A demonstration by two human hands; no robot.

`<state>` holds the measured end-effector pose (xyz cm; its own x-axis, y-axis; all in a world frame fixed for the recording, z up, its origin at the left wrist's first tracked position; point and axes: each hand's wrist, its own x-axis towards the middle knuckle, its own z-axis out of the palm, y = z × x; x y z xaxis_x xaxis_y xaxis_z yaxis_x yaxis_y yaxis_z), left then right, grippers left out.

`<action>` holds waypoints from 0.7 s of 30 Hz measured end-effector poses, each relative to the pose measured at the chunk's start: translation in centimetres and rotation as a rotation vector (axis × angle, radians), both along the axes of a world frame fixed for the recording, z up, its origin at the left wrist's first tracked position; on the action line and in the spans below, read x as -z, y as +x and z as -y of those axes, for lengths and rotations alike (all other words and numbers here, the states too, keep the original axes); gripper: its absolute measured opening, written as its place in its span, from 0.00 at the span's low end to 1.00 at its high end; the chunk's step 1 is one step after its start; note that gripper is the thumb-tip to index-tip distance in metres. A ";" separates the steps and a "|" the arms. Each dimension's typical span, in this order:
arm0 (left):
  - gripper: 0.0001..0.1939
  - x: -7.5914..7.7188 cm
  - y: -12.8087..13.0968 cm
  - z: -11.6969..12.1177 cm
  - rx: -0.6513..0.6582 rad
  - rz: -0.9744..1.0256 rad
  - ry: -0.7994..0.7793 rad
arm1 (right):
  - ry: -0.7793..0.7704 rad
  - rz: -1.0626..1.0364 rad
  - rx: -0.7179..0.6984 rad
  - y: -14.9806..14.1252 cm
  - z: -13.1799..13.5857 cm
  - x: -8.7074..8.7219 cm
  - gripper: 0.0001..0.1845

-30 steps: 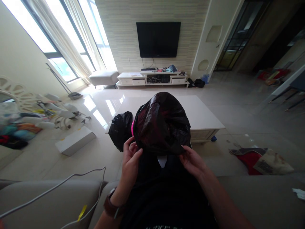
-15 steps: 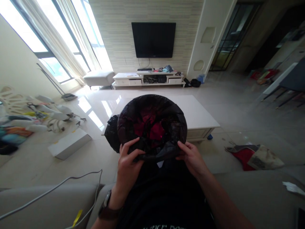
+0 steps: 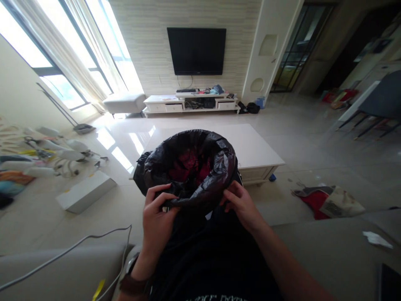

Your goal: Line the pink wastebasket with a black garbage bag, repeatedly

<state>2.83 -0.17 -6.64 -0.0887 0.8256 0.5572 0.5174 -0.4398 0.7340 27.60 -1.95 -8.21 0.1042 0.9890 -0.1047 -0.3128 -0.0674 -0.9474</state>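
Bag (image 3: 216, 175) is clasped in the left hand (image 3: 157, 220); the right hand (image 3: 241, 205) touches its near edge, grip unclear.

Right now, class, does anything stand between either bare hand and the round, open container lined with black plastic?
Nothing visible beyond the black plastic liner: the bare left hand grips it over the near rim of the round, open container, and the bare right hand is at its right side.
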 end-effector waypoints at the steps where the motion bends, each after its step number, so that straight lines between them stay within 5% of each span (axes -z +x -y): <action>1: 0.04 0.0 0.1 0.1 0.003 -0.014 0.008 | -0.009 0.014 0.014 0.0 -0.2 0.2 0.21; 7: 0.02 0.1 -0.7 -0.3 -0.045 0.050 -0.031 | -0.100 -0.128 0.135 0.6 -0.8 2.1 0.15; 15: 0.03 0.5 -1.6 -0.6 0.003 0.115 -0.099 | -0.185 -0.643 -0.046 1.0 -0.6 2.6 0.12; 17: 0.04 0.5 -1.7 -0.6 0.033 0.098 -0.096 | -0.150 -0.686 -0.003 1.1 -0.7 2.3 0.08; 21: 0.06 0.5 -1.8 -0.5 0.071 0.064 -0.074 | -0.068 -0.564 0.095 2.0 -1.2 2.3 0.17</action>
<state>1.08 0.37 -7.10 -0.0616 0.8698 0.4895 0.4379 -0.4172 0.7964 29.60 -0.78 -10.48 0.1023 0.9671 -0.2331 -0.7760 -0.0690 -0.6270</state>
